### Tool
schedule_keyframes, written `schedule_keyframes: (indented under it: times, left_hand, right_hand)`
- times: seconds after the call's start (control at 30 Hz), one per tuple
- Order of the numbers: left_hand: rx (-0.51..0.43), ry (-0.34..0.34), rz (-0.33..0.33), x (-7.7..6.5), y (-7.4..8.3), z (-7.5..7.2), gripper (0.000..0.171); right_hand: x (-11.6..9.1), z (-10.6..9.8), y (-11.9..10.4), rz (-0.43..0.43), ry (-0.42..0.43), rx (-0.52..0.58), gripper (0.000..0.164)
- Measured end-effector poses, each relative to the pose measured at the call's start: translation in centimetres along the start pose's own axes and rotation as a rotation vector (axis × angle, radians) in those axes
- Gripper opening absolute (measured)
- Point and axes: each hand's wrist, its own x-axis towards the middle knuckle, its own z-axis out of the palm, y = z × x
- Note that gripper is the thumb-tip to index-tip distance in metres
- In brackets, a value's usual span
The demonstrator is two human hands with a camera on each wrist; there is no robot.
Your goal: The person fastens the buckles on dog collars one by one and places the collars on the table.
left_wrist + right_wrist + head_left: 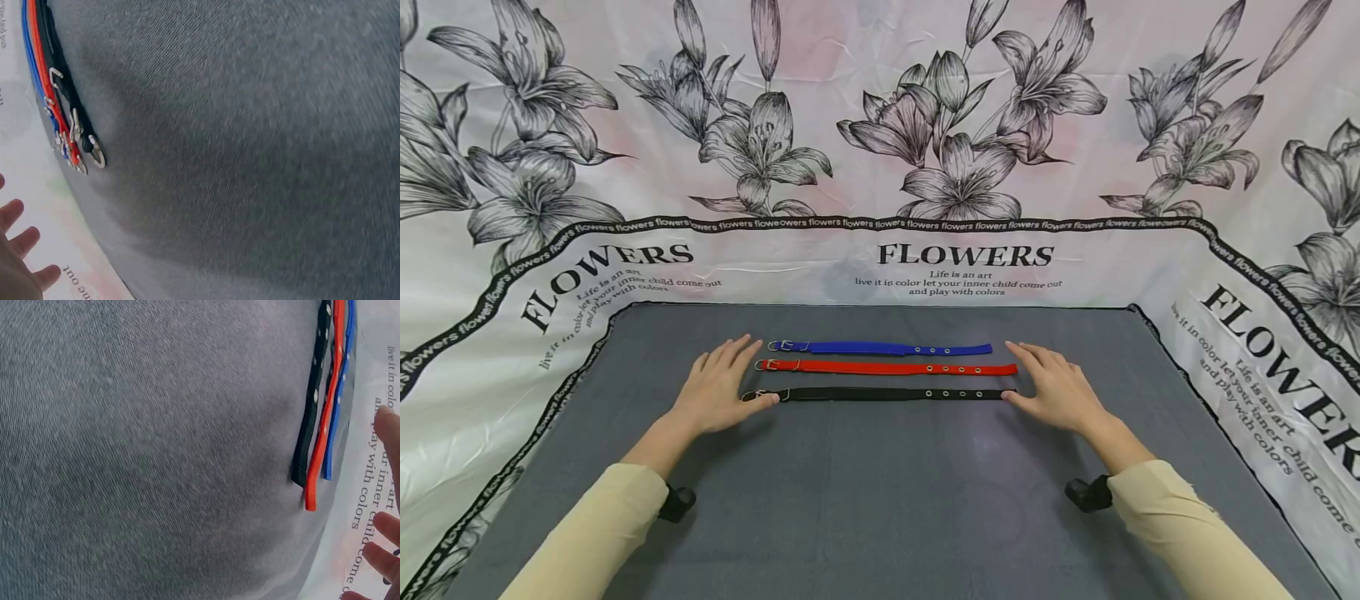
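Three buckled straps are lying flat toward twelve o'clock on the grey tabletop (880,508): blue strap (880,348) farthest, red strap (895,368) between, black strap (857,394) nearest six. Narrow gaps are separating them. Metal buckles are sitting at the nine o'clock ends; punched tails are pointing to three.

Left hand (721,386) is hovering by the buckle ends, fingers spread, thumb standing apart, pinching nothing. Right hand (1051,386) is hovering by the tails, fingers also parted and gripping nothing. In the head view its thumb is overlapping the black tip; the right wrist view is showing that tip uncovered.

Risks, my judgement:
- Buckles and rings are lying close together, so a sideways drag on one strap could be hooking its neighbour and skewing the row.
- Tails are ending unevenly, blue stopping short of red; a single sweep from three o'clock could be missing blue.
- Thumbs are hovering nearest black; a careless drop could be nudging it twelve-ward into red.
- Straps are looking thin and flat, so fingertips could be slipping off without catching an edge.
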Motion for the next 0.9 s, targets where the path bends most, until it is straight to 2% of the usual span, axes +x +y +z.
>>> schedule_keyframes:
  times: [0.17, 0.33, 0.57, 0.9]
  left_hand:
    - [-0.04, 0.026, 0.011, 0.1, 0.2, 0.7, 0.089]
    - [-0.057, 0.031, 0.012, 0.3, 0.5, 1.3, 0.086]
    - [-0.074, 0.041, 0.029, 0.6, 0.9, 2.1, 0.08]
    - [-0.105, 0.008, 0.024, 1.0, 1.0, 3.2, 0.07]
  right_hand:
    - [0.0, 0.5, -0.2, -0.025, -0.006, 0.0, 0.071]
    - [0.2, 1.0, -0.6, -0.013, -0.034, 0.013, 0.064]
    - [0.4, 1.6, -1.0, -0.044, -0.035, 0.018, 0.054]
    - [0.6, 2.5, -1.3, -0.027, -0.083, 0.031, 0.044]
